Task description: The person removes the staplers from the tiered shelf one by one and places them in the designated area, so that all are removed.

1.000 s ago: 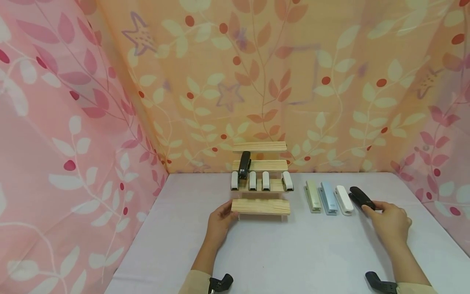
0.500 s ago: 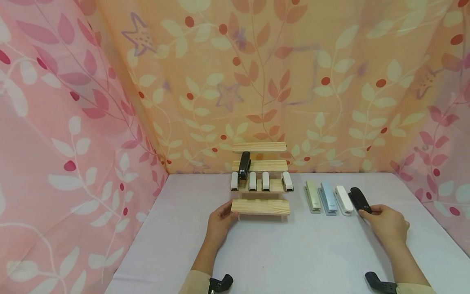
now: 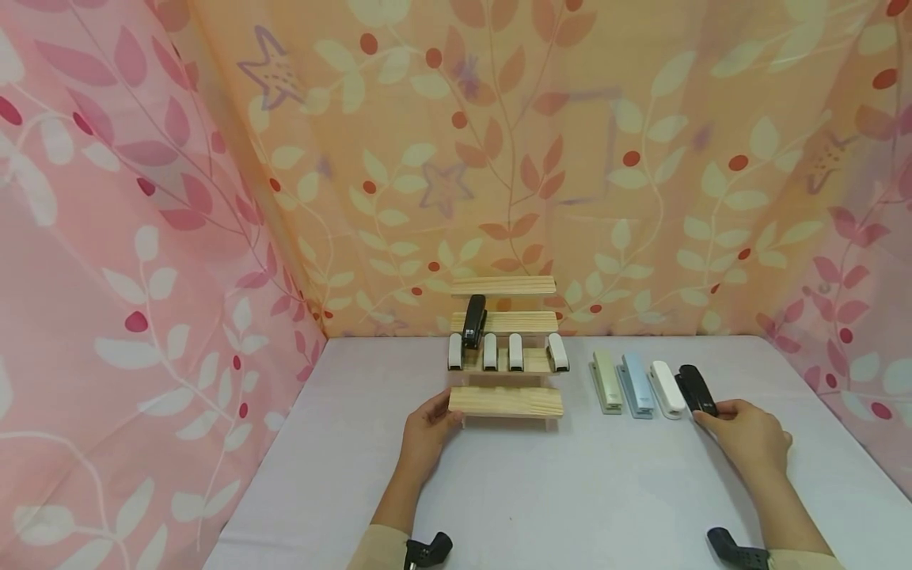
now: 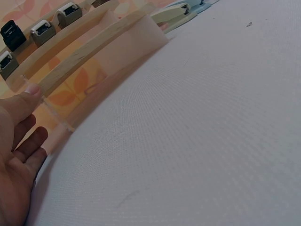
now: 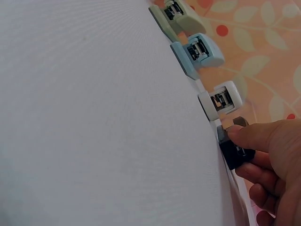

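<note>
A tiered wooden shelf rack (image 3: 506,402) with clear side supports stands near the back of the table. My left hand (image 3: 426,431) grips the left end of its lowest board, thumb against the edge; the index fingertip is hidden behind the board. My right hand (image 3: 754,437) pinches the near end of a black stapler (image 3: 696,389) between thumb and fingers. That stapler lies at the right end of a row, close beside a white stapler (image 3: 667,389). Left of these stand a light blue stapler (image 3: 637,385) and a pale green stapler (image 3: 606,382).
On the rack's second tier sit several small white-topped staplers (image 3: 490,351). Another black stapler (image 3: 474,321) leans up against the tier behind them. Patterned orange cloth (image 3: 399,198) hangs at the back, and pink cloth (image 3: 128,317) closes the left side.
The black stapler in my right hand has turned from slanting to nearly parallel with the row, its near end shifting left. My left hand and the rack have kept still.
</note>
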